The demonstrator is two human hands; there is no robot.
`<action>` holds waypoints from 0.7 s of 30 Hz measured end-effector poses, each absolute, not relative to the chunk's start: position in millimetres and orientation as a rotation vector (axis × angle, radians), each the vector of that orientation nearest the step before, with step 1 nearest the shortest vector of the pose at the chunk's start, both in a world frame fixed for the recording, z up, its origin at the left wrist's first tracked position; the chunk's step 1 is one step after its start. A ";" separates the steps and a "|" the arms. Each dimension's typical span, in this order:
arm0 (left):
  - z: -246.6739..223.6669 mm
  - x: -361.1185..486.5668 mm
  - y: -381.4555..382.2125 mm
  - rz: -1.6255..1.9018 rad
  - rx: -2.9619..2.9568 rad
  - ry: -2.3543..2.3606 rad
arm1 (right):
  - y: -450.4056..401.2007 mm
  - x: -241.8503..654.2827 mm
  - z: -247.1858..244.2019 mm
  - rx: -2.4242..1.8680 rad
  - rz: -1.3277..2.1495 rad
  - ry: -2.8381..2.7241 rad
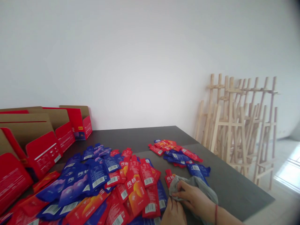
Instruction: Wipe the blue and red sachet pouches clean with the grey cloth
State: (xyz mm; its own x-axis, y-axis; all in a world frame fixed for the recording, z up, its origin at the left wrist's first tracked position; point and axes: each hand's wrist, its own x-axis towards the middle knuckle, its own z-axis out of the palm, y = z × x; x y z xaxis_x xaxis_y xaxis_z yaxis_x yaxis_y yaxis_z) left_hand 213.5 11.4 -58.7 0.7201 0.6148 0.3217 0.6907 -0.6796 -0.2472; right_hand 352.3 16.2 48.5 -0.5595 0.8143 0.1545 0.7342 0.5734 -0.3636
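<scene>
My right hand (191,195) pinches a grey cloth (201,185) near the table's front right part. Close beside it, my left hand (173,213) has its fingers bunched at the cloth's lower left edge, touching my right hand's fingers; what lies between them is too small to tell. A red pouch (169,177) pokes out just behind the cloth. Left of my hands spreads a big heap of red pouches (137,192) and blue pouches (97,173). Farther back lies a smaller mixed pile (178,155), with a blue pouch (197,171) at its near side.
Open red cardboard boxes (44,153) stand in a row along the left side of the dark table (131,135). Wooden easels (231,125) lean by the white wall beyond the table's right edge.
</scene>
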 end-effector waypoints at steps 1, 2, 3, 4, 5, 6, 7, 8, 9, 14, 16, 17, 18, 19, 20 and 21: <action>-53.0 211.0 12.3 -0.292 -2.605 -0.974 | 21.8 351.9 48.7 -1.294 0.373 -2.491; -45.9 207.3 13.3 -0.272 -2.643 -0.934 | 30.5 350.4 48.8 -1.325 0.368 -2.471; -37.9 203.0 14.1 -0.245 -2.686 -0.895 | 41.5 348.0 48.7 -1.369 0.360 -2.436; -29.6 198.7 14.4 -0.215 -2.729 -0.865 | 53.9 344.8 48.4 -1.420 0.351 -2.391; -21.5 195.0 14.0 -0.185 -2.764 -0.846 | 66.5 341.1 47.9 -1.472 0.343 -2.342; -13.7 192.0 12.8 -0.154 -2.788 -0.845 | 78.3 337.2 47.3 -1.519 0.339 -2.297; -6.2 189.9 11.0 -0.122 -2.802 -0.852 | 88.4 333.7 46.6 -1.553 0.338 -2.261; 1.1 188.5 8.8 -0.092 -2.810 -0.866 | 95.9 330.9 45.9 -1.573 0.339 -2.234; 8.5 187.4 6.6 -0.062 -2.818 -0.889 | 100.6 329.4 45.0 -1.579 0.341 -2.215; 49.3 181.2 11.2 -0.012 -2.877 -0.881 | 83.2 348.7 37.7 -1.530 0.417 -2.092; 64.3 179.8 24.7 -0.026 -2.860 -0.758 | 68.3 365.9 33.9 -1.497 0.471 -1.989; 70.2 180.1 33.3 -0.022 -2.848 -0.678 | 62.0 374.4 32.3 -1.495 0.486 -1.935; 74.7 181.3 42.4 -0.010 -2.842 -0.585 | 57.0 382.0 31.0 -1.506 0.488 -1.893; 77.6 183.5 51.4 0.007 -2.838 -0.487 | 53.5 388.1 29.9 -1.525 0.484 -1.857; 79.0 186.6 59.8 0.032 -2.836 -0.390 | 51.5 392.4 29.1 -1.537 0.492 -1.805; 79.0 190.4 67.0 0.059 -2.835 -0.309 | 50.6 394.6 28.4 -1.537 0.510 -1.745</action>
